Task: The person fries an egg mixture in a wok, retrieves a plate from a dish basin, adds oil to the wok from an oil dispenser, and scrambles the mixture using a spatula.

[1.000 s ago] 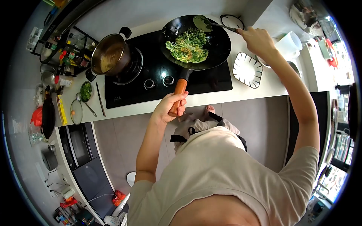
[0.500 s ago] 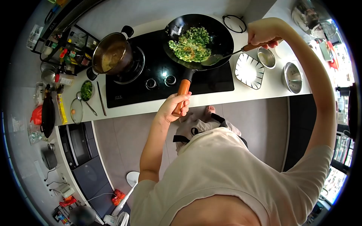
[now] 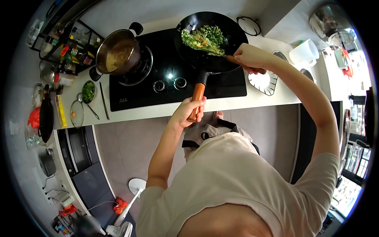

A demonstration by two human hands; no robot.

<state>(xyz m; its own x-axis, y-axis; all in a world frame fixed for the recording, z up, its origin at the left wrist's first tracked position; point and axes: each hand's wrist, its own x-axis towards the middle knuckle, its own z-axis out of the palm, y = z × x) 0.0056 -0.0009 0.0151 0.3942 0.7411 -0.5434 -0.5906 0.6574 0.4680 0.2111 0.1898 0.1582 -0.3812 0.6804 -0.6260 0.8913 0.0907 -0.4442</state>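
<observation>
My left hand (image 3: 190, 112) is wrapped round the orange-brown handle (image 3: 198, 94) of a black wok (image 3: 197, 59) at the back right of the black cooktop (image 3: 134, 94). Chopped greens mixed with yellow egg (image 3: 205, 37) lie in the wok. At the wok's right rim, my right hand (image 3: 252, 58) grips the wooden handle of a spatula (image 3: 232, 59), whose blade is mostly hidden under the lower edge of the food.
Left of the wok stands a pot (image 3: 120, 55) with brownish contents. A small bowl of chopped greens (image 3: 89, 91), a glass lid (image 3: 77, 114) and a chopstick-like stick (image 3: 104, 101) lie further left. A striped white dish (image 3: 263, 83) is beside the cooktop.
My right hand swung out to the right, then came back left to the wok's rim with the spatula. The food has been pushed up and left. The wok sits slightly further right in view.
</observation>
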